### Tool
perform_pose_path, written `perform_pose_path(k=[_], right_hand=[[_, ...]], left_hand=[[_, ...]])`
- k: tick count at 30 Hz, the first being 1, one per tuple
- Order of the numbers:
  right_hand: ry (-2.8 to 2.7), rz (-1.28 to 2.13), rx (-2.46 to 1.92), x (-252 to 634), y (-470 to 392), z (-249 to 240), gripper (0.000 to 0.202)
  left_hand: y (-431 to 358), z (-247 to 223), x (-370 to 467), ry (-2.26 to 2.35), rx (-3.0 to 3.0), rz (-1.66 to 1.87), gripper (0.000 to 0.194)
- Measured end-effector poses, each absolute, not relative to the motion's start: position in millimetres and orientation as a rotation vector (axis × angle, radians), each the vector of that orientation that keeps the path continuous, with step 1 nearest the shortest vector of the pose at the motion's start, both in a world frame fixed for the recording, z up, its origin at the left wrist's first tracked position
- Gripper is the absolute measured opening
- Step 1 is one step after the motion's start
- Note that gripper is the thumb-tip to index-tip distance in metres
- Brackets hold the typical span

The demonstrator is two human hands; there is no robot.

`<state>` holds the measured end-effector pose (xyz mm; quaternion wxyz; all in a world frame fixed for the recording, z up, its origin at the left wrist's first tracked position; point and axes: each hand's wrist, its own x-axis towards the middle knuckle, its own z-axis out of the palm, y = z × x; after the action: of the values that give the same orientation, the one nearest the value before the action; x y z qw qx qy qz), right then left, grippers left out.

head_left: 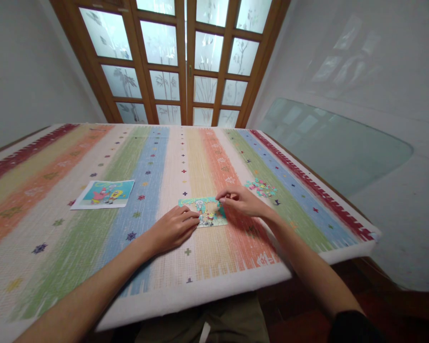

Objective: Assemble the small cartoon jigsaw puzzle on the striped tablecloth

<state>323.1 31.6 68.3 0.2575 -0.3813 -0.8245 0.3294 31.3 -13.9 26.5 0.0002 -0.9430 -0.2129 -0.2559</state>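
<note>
A partly assembled cartoon jigsaw puzzle lies near the table's front edge, with bare, beige patches showing among its teal pieces. My left hand rests on its left side, fingers loosely bent and lying on the surface. Over the puzzle's upper right part, my right hand is closed in a pinch, thumb and index fingertips together. Whatever the pinch holds, if anything, is too small to make out. Beyond the right hand, several loose puzzle pieces form a small heap.
To the left lies a printed picture sheet with two cartoon figures. A striped, patterned cloth covers the table. Wooden doors with frosted panes stand behind it, and a glass panel rests against the right wall.
</note>
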Motion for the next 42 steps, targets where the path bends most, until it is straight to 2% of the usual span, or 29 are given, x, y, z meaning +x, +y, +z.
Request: perform_pose_path(k=[7, 23, 28, 42], right_hand=[[-2.459, 0.889, -1.041, 277, 22, 52, 0.014], [-2.533, 0.52, -1.065, 282, 14, 40, 0.006], [-2.575, 0.46, -1.049, 283, 9, 40, 0.011], [-2.452, 0.509, -1.001, 289, 13, 46, 0.009]], left_hand=[[-15, 23, 33, -0.672, -2.914, -0.756, 0.022], [-16, 26, 33, -0.685, -2.922, -0.757, 0.023], [-16, 25, 33, -0.708, -2.938, -0.755, 0.023], [-18, 31, 37, -0.738, -2.944, -0.754, 0.02]])
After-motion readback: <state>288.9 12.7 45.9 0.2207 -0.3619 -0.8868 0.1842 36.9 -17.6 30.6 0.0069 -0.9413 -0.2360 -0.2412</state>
